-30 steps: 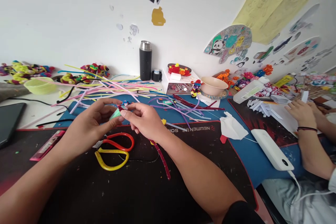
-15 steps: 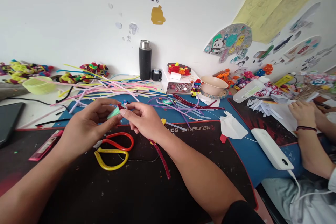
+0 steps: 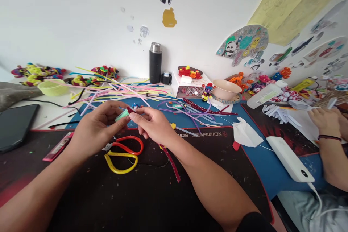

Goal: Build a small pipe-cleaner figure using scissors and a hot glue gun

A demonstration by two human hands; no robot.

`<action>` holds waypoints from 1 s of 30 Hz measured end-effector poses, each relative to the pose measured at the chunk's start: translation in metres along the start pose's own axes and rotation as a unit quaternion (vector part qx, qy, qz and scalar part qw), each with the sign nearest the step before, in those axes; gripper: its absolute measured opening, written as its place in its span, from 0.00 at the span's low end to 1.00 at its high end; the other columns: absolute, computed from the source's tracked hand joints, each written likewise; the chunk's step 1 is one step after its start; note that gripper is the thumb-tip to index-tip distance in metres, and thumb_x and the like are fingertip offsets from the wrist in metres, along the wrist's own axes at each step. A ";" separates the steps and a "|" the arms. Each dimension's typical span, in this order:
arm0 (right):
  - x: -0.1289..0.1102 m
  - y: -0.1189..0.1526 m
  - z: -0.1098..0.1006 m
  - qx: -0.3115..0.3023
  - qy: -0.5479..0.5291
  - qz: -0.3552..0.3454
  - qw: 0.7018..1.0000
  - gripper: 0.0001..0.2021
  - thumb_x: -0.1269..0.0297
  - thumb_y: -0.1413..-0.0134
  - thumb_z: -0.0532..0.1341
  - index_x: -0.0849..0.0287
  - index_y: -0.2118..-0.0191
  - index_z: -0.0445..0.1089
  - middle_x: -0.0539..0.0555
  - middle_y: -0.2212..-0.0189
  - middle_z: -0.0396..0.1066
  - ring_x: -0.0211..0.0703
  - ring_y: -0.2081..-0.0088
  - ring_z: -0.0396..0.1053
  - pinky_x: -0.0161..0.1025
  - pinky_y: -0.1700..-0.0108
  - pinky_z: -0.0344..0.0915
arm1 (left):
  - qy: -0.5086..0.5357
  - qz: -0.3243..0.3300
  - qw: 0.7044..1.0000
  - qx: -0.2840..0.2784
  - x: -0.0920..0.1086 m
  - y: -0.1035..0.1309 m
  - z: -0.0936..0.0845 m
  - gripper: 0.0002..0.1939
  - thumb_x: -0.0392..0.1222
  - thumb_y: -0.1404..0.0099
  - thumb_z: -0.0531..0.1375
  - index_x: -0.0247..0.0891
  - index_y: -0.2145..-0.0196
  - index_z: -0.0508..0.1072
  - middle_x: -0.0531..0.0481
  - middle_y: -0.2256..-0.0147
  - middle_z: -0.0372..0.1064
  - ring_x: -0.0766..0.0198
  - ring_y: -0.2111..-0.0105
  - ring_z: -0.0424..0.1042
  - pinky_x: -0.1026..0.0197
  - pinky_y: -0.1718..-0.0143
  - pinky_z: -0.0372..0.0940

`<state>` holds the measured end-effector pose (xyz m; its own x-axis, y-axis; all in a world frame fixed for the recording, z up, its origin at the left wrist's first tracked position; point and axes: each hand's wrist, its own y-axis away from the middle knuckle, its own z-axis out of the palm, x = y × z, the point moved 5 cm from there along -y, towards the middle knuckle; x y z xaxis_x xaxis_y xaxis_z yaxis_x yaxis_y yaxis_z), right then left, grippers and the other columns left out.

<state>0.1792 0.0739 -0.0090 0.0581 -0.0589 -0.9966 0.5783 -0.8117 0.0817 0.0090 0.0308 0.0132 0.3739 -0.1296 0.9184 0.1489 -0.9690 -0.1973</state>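
Note:
Close together above the mat, my left hand (image 3: 99, 127) and my right hand (image 3: 153, 125) both have their fingers closed. Between my left thumb and fingers is a small pale green piece (image 3: 122, 115), its kind unclear. My right thumb and fingers pinch a dark red pipe cleaner (image 3: 130, 110) at the green piece's edge. A bit of blue fuzzy work (image 3: 136, 106) shows just behind my right fingers. Below my right wrist another dark red pipe cleaner length (image 3: 174, 166) hangs or lies; its upper end is hidden. Scissors (image 3: 121, 171) with red and yellow handles lie under my hands.
Loose pipe cleaners (image 3: 114, 92) spread behind my hands. Farther back stand a black thermos (image 3: 155, 66), a white box (image 3: 187, 90) and a beige bowl (image 3: 227, 91). A power bank (image 3: 289, 159) and a co-worker's hands (image 3: 324, 121) are at right, a phone (image 3: 20, 127) at left.
The whole view has shifted, so things sit slightly farther right. My hands keep nearly the same pinch on the green piece and red pipe cleaner.

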 end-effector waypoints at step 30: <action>0.000 -0.001 -0.003 0.013 0.038 -0.053 0.998 0.17 0.46 0.34 0.67 0.57 0.60 0.74 0.44 0.79 0.68 0.33 0.81 0.64 0.33 0.75 0.60 | 0.047 -0.044 0.998 -0.030 0.001 -0.009 -0.003 0.26 0.61 0.43 0.75 0.41 0.56 0.76 0.55 0.77 0.78 0.59 0.78 0.78 0.60 0.76 0.74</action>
<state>0.1805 0.0765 -0.0093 0.0608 0.0713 -0.9956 0.5632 -0.8260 -0.0247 0.0055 0.0387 0.0171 0.2744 -0.0604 0.9597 0.1217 -0.9878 -0.0970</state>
